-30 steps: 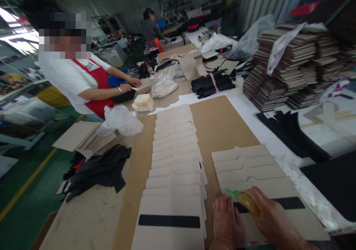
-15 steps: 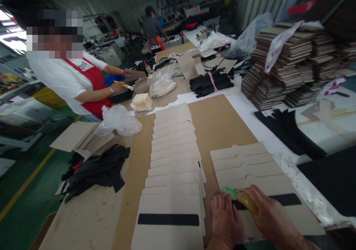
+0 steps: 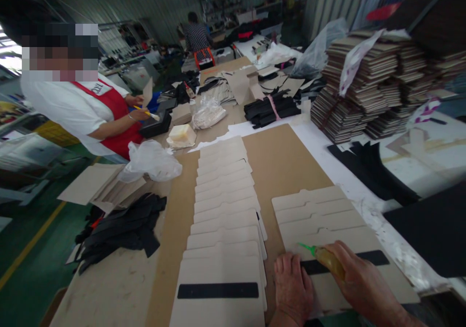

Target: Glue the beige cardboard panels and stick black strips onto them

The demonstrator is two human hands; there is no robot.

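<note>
Bottle [image 3: 330, 263] at 4–5 o'clock in view, right hand [image 3: 360, 278] fingers wrapped round it, green tip [image 3: 307, 247] near left end of black strip [image 3: 373, 258]. Left hand [image 3: 292, 284] there too, fingers together. Cardboard [image 3: 287, 155] at 11 o'clock from bottle, bare to its far edge.

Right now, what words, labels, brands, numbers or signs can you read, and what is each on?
No text reads with certainty.
Red apron: dark letters on its white patch, too blurred to read.
White wrapping at right: purple marks, too unclear to call letters.
Amber bottle in the right hand: no lettering visible.
</note>
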